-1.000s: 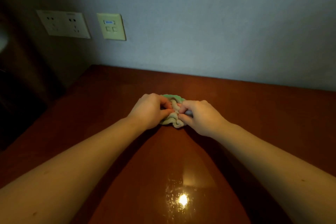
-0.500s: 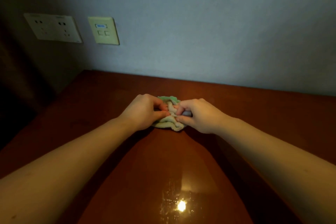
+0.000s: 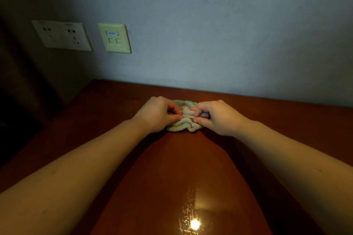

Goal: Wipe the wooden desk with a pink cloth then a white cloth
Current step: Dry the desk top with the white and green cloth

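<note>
At 6 o'clock, nearest the viewer, a bright spot of reflected light [image 3: 194, 224] is seen on the glossy wooden desk [image 3: 172, 168]. Further out, just above the middle of the view, a bunched white cloth [image 3: 186, 121] with a green edge is laid on the desk, near the wall. Its folds are pinched from the 9 o'clock side between the curled thumb and fingers of the left hand [image 3: 158, 114], and from the 3 o'clock side between those of the right hand [image 3: 217, 118]. Beyond, at 10 o'clock, a double socket plate [image 3: 62, 35] and, just beside it, a smaller wall plate [image 3: 114, 37] with two square openings are mounted on the grey-blue wall [image 3: 229, 34].
</note>
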`<state>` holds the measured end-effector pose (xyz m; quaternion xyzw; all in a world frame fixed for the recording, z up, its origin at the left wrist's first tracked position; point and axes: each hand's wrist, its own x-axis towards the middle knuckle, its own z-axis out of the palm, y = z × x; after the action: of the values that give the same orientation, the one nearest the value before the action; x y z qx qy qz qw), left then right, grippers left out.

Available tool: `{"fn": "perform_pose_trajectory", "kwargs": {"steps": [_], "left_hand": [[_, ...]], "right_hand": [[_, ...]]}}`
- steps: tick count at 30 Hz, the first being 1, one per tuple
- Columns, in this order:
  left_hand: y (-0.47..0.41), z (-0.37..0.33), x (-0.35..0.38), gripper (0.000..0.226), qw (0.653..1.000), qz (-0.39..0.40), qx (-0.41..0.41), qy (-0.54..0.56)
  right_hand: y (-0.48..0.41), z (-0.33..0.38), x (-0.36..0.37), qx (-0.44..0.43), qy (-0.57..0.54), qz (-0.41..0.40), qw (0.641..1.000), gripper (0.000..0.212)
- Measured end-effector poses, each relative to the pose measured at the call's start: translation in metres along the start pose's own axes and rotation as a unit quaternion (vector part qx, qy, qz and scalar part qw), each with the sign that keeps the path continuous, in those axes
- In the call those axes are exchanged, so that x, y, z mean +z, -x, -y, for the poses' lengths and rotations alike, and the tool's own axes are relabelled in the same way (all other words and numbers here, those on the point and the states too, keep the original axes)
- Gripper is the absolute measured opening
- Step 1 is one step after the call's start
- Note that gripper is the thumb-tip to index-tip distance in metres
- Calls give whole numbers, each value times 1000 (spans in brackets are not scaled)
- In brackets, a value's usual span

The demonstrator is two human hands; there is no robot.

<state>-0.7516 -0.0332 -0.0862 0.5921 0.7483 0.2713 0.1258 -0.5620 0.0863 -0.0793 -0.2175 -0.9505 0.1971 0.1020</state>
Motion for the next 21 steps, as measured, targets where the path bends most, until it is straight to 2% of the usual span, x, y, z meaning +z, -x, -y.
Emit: {"fn": "perform_pose_trajectory", "kwargs": {"steps": [5, 7, 11, 14, 18, 21], "left_hand": [[15, 10, -5, 15, 998, 47, 37, -2], [16, 11, -1, 12, 999, 30, 40, 7], [-13, -4, 2, 9, 1000, -12, -4, -24], [-18, -9, 2, 9, 999, -11, -17, -50], [8, -3, 7, 5, 999, 12, 1, -48], [1, -5, 10, 3, 999, -7, -6, -30]], "right_hand": [[16, 5, 0, -14, -1, 32, 999, 9], [18, 1, 1, -14, -30, 22, 999, 9], [-17, -7, 0, 13, -5, -15, 1000, 10], [-22, -6, 2, 28, 3, -27, 999, 11], [12, -4, 5, -5, -11, -27, 1000, 8], [4, -11, 6, -5, -23, -46, 999, 9]]}}
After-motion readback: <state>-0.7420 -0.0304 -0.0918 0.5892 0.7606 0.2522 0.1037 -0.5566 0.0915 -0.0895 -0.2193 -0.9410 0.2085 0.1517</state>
